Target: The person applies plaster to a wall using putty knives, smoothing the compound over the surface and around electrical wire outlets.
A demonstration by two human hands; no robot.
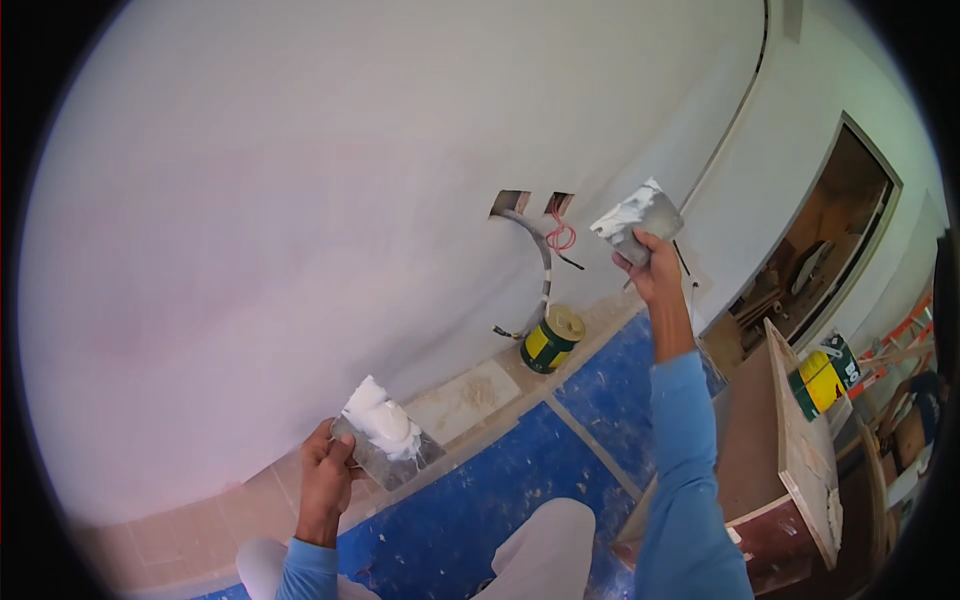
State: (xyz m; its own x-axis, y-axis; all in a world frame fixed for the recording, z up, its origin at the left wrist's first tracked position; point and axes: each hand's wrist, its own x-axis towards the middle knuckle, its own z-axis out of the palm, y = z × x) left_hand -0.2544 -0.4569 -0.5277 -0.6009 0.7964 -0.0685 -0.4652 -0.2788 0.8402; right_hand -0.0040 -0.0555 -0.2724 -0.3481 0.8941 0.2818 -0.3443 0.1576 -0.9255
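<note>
My left hand (325, 475) is closed on the edge of a flat metal plastering blade (400, 462), held low in front of the wall. A thick heap of white filler (384, 425) lies on that blade. Higher up and to the right, my right hand (655, 265) grips a second metal blade, a filling knife (655, 222), with white filler smeared along its upper left edge. This knife is raised near the wall, right of two cut-out boxes. The pale wall (270, 260) fills most of the view.
A grey cable (545, 262) and red wires (561, 236) hang from wall openings (512, 203). Below stands a green and yellow can (552, 340). Blue sheeting (480, 500) covers the floor. To the right are a wooden box (750, 440), another can (822, 382), a doorway (815, 235) and a partly visible person (912, 420).
</note>
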